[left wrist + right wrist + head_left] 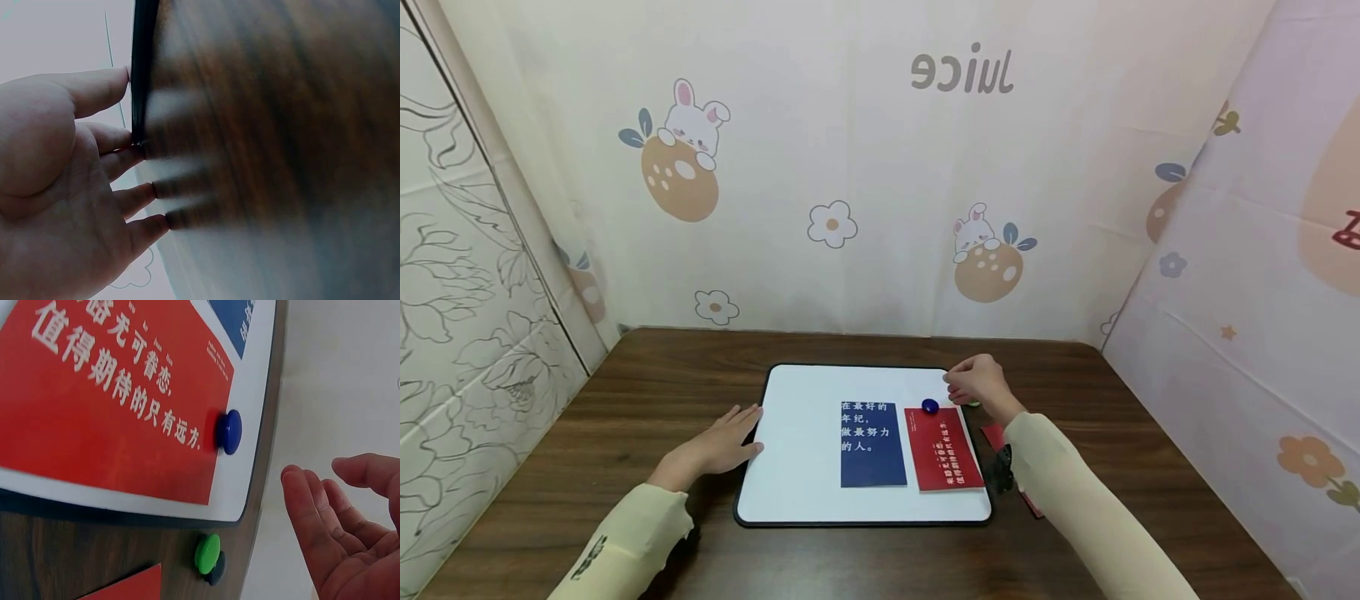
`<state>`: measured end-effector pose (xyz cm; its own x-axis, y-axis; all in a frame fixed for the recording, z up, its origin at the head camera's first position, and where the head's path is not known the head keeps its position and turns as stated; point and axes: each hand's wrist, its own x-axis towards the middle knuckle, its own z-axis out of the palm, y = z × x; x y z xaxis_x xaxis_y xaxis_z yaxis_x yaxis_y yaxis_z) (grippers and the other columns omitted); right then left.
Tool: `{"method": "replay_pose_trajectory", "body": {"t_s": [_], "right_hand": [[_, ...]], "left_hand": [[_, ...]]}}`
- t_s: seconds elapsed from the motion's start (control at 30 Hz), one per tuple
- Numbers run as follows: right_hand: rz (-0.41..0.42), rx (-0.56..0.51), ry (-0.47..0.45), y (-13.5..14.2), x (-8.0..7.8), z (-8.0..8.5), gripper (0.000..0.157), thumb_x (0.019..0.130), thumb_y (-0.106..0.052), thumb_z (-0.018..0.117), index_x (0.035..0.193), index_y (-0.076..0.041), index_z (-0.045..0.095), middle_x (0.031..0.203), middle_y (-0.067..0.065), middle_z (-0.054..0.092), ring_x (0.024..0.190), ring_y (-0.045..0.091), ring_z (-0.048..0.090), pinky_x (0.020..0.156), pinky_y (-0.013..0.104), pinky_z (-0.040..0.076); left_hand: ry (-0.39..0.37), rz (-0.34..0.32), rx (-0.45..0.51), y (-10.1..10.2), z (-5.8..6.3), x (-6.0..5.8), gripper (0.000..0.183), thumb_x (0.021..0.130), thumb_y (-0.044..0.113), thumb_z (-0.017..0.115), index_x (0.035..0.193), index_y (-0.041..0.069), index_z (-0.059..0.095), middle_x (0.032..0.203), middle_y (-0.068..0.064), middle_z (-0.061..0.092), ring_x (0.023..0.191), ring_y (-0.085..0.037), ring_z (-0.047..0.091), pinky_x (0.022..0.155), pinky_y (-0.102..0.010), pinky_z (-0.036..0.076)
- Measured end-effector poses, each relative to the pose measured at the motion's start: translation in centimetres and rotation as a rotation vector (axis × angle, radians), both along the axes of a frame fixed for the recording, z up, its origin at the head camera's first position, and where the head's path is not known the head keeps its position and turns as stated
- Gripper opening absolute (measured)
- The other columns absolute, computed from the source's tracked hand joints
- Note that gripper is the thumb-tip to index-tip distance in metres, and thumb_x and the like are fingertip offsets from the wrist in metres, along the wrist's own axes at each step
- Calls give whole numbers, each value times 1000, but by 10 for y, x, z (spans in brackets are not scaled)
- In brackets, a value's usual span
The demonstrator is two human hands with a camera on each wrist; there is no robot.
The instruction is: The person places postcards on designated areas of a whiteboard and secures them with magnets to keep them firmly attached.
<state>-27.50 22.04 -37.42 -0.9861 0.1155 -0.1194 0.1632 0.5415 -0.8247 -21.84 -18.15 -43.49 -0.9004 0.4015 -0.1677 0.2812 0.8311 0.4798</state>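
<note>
A black-framed whiteboard point(797, 467) lies on the wooden table. On it are a blue card point(872, 462) with white writing and, to its right, a slightly tilted red card point(936, 458). A round blue magnet point(930, 406) sits at the red card's upper edge, also plain in the right wrist view. My left hand point(721, 442) rests at the board's left edge, fingers extended, fingertips by the black frame. Above the board's upper right corner is my right hand point(979, 387). In the right wrist view its thumb and fingers stand apart with nothing between them.
A green magnet point(207, 554) and a dark round piece point(217, 571) lie beside the board's right edge. Near them is another red card point(134, 587), partly hidden by the right forearm in the head view. Behind the table hangs a printed curtain point(850, 283).
</note>
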Motion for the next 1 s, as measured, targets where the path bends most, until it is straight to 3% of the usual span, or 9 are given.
{"method": "replay_pose_trajectory", "body": {"t_s": [0.33,0.67,1.0], "right_hand": [[-39,5,4,14,-8,-3,27,91,-13,63,102,12,65,90,24,67,82,35,69,78,45,55],[-88,100,-9,33,-10,-10,29,90,-16,63,100,10,67,89,23,67,83,34,68,76,43,55],[-115,133,-3,40,-11,-12,26,89,-13,63,100,10,65,100,26,65,90,37,65,77,42,55]], "left_hand": [[-2,-5,24,2,7,4,63,98,21,54,146,-9,26,151,-29,21,137,-51,11,107,-64,15],[0,6,11,3,3,3,64,97,22,54,146,-8,26,151,-29,21,138,-51,10,107,-64,14],[-3,16,12,3,3,3,63,97,20,54,146,-8,26,152,-28,21,138,-50,10,107,-63,14]]}}
